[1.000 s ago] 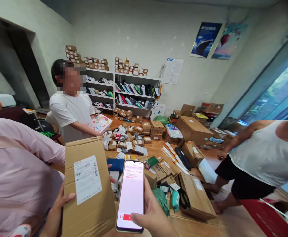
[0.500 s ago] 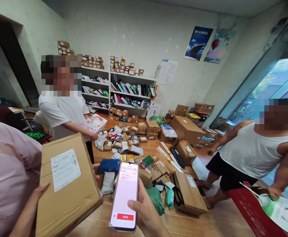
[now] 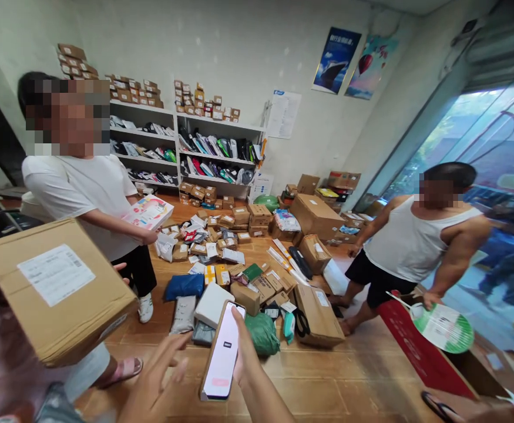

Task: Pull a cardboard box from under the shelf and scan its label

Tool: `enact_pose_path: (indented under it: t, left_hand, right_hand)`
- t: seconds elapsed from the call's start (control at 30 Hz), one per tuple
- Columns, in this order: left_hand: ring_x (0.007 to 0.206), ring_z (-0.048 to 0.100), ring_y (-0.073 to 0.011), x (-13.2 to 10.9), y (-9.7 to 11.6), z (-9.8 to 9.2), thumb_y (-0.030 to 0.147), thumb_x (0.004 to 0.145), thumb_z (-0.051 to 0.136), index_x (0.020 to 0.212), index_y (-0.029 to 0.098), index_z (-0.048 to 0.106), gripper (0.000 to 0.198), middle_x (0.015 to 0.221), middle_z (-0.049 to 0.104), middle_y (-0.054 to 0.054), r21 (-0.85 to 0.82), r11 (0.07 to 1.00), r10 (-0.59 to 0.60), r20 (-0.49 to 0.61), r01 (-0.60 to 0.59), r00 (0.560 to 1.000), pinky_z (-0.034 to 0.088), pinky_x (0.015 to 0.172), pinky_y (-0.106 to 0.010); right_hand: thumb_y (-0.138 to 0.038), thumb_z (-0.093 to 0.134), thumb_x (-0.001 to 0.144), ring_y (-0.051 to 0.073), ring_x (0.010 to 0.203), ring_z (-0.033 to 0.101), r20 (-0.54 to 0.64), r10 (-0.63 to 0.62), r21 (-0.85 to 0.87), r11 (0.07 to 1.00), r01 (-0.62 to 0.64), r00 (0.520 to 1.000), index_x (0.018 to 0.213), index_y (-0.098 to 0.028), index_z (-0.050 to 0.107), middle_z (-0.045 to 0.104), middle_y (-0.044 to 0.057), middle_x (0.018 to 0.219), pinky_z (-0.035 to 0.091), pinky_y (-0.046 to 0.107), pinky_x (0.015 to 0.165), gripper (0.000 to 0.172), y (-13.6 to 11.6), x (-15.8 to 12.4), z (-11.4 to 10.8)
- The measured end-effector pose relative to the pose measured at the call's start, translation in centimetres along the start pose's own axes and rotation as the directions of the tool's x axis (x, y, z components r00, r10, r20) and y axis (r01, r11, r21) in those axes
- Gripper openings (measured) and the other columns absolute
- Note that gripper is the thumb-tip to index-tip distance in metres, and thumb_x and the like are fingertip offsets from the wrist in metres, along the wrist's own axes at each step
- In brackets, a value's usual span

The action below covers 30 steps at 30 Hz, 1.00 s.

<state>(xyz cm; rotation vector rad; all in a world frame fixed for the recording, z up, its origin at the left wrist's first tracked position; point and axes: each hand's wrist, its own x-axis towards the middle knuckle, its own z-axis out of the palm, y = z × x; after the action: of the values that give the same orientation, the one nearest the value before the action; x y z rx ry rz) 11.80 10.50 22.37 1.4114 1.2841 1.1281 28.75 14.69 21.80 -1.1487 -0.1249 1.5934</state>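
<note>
My right hand (image 3: 245,346) grips a smartphone (image 3: 220,367) upright, with the thumb over the upper right of its lit screen. A small dark mark shows mid-screen. My left hand (image 3: 157,373) hangs in the air left of the phone, blurred, its fingers apart and holding nothing. Farther left is a large cardboard box (image 3: 80,311) with a white shipping label (image 3: 56,274) on top. Another person's fingers (image 3: 122,270) show at the box's far side; a person in pink stands close behind it. Beyond the phone lies a white parcel (image 3: 212,305).
Parcels cover the floor ahead, among them a green bag (image 3: 262,336) and a large carton (image 3: 316,314). White shelves (image 3: 177,147) line the wall. One person holds a colourful box (image 3: 148,212); another holds a green-and-white fan (image 3: 444,329) beside a red carton (image 3: 419,346).
My left hand has let go of the cardboard box, which has moved left and tilted flatter. The phone screen has changed, and my right thumb has shifted up. The view has swung right.
</note>
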Motion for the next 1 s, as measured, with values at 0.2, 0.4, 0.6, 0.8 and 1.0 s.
enact_pose_path:
  t: [0.2,0.4,0.6,0.8,1.0]
  left_hand:
    - [0.122,0.042,-0.0255,2.4,-3.7,3.3,0.057,0.082,0.037,0.118,0.023,0.057,0.054,0.127,0.054,-0.009,0.131,0.991,-0.080,0.313,0.041,0.946,0.026,0.108,-0.044]
    - [0.112,0.052,-0.0273,1.0,-5.9,2.3,0.063,0.076,0.043,0.114,0.018,0.060,0.061,0.119,0.060,-0.013,0.064,0.988,-0.151,0.288,0.138,0.946,0.033,0.103,-0.045]
    - [0.104,0.057,-0.0277,-0.5,-3.8,3.2,0.064,0.068,0.054,0.103,0.024,0.067,0.055,0.109,0.066,-0.008,-0.012,0.981,-0.187,0.177,0.192,0.966,0.040,0.098,-0.043]
    - [0.111,0.052,-0.0286,-1.0,-0.2,7.7,0.065,0.070,0.051,0.104,0.024,0.067,0.056,0.114,0.064,-0.009,0.020,0.988,-0.154,0.239,0.154,0.959,0.035,0.102,-0.043]
    - [0.106,0.056,-0.0343,-2.7,-1.4,16.3,0.085,0.047,0.049,0.103,0.025,0.067,0.084,0.110,0.066,-0.009,-0.186,0.789,-0.456,0.462,0.586,0.761,0.042,0.093,-0.052]
  right_hand:
    - [-0.063,0.058,0.063,0.016,0.048,0.056,0.080,0.101,0.055,0.993,-0.105,0.992,0.079,-0.011,0.062,0.063,0.003,0.051,0.045,0.029,0.054,0.055,0.2,0.0,-0.9]
    - [-0.047,0.050,0.071,0.015,0.056,0.061,0.252,-0.002,0.105,0.994,-0.025,0.968,0.085,-0.012,0.063,0.069,0.004,0.065,0.048,0.027,0.061,0.040,-1.3,-2.9,-2.7]
    - [-0.039,0.059,0.065,0.015,0.064,0.063,0.172,-0.165,0.112,0.983,0.147,0.971,0.084,-0.018,0.057,0.070,-0.001,0.069,0.048,0.027,0.065,0.028,-2.5,-4.1,-5.5]
    - [-0.032,0.065,0.063,0.015,0.066,0.064,0.159,-0.238,0.124,0.968,0.219,0.958,0.084,-0.019,0.055,0.072,0.000,0.073,0.049,0.026,0.064,0.027,-4.7,-6.1,-7.9]
    - [-0.049,0.071,0.058,0.019,0.061,0.065,0.088,-0.200,0.167,0.969,0.184,0.976,0.085,-0.015,0.059,0.071,0.004,0.066,0.050,0.032,0.064,0.045,-5.3,-5.7,-12.3]
